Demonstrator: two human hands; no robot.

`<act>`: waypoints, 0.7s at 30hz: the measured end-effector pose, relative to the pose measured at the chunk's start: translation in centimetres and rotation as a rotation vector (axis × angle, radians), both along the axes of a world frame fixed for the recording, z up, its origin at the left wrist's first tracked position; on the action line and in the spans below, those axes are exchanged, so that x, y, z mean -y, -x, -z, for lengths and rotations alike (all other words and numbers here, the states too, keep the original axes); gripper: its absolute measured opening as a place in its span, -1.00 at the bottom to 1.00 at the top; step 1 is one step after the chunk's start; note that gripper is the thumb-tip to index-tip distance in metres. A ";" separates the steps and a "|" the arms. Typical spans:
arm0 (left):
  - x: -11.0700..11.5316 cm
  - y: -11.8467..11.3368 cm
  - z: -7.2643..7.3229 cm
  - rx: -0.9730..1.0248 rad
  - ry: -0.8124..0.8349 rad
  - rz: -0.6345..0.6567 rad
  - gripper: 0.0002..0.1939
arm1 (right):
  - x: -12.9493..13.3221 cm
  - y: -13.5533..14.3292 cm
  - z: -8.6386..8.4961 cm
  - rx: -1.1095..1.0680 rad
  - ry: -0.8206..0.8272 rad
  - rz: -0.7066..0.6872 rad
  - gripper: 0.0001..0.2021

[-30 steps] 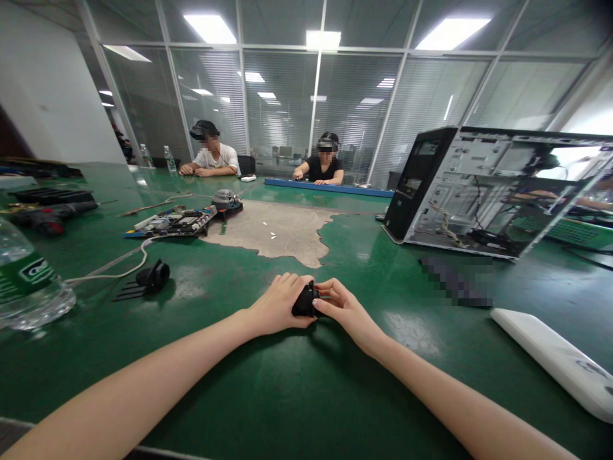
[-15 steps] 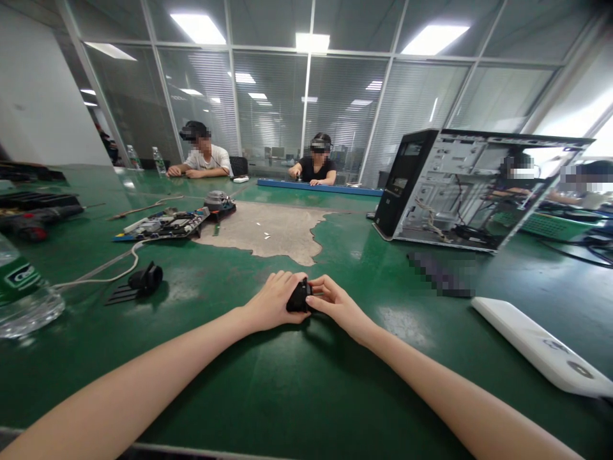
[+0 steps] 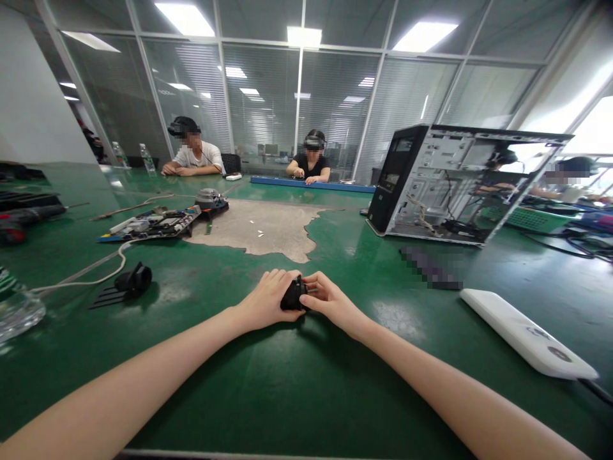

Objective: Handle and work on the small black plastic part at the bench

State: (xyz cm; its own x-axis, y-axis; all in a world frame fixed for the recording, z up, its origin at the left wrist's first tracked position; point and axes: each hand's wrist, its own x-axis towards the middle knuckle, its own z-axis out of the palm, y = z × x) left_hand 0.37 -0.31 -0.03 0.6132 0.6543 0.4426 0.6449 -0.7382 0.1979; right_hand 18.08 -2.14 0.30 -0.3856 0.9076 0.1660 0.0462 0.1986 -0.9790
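Observation:
Just above the green table (image 3: 268, 396), a small black part (image 3: 293, 295) is held between both hands. My left hand (image 3: 268, 299) wraps round its left side, fingers over the top and thumb beneath. My right hand (image 3: 330, 303) pinches its right edge with thumb and fingers. What exactly the part is cannot be made out. Another black part with long prongs (image 3: 131, 281) lies to the left. Beyond it is a circuit board (image 3: 153, 222), beside a fan-like cooler (image 3: 211, 199).
An open computer case (image 3: 397, 185) stands at right, with a white power bank-like device (image 3: 527, 332) nearer. A clear bottle (image 3: 19, 313), a red-black drill (image 3: 29, 220) and a white cable (image 3: 119, 259) are at left. Two people (image 3: 196, 156) (image 3: 311, 165) sit across.
The view has shifted slightly, so the surroundings appear further left. Both hands keep their hold on the black part, with hardly any change of grip.

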 end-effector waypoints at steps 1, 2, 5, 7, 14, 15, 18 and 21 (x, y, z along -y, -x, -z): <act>0.0 0.0 0.0 0.002 0.000 0.000 -0.40 | 0.2 0.0 -0.1 -0.010 0.001 -0.011 -0.67; 0.0 0.0 0.0 0.004 0.003 0.002 -0.40 | 0.3 0.0 -0.2 -0.019 0.004 -0.015 -0.66; 0.0 0.0 0.0 0.009 0.006 0.014 -0.39 | 0.4 0.2 -0.2 -0.027 0.016 0.016 -0.71; 0.0 0.0 0.0 0.008 0.003 0.014 -0.38 | 0.3 0.3 -0.1 -0.024 0.016 0.044 -0.72; 0.1 0.0 0.0 0.000 0.007 -0.016 -0.39 | -0.1 0.2 0.0 0.028 0.011 0.031 -0.70; 0.1 -0.1 0.0 0.000 0.009 -0.015 -0.39 | 0.0 0.1 -0.1 0.015 0.004 0.017 -0.69; 0.0 -0.1 0.0 0.009 0.012 -0.011 -0.40 | 0.3 0.0 -0.2 -0.016 -0.024 0.003 -0.68; 0.0 -0.1 0.0 0.014 0.011 -0.005 -0.38 | 0.4 0.1 -0.1 -0.015 -0.038 0.043 -0.73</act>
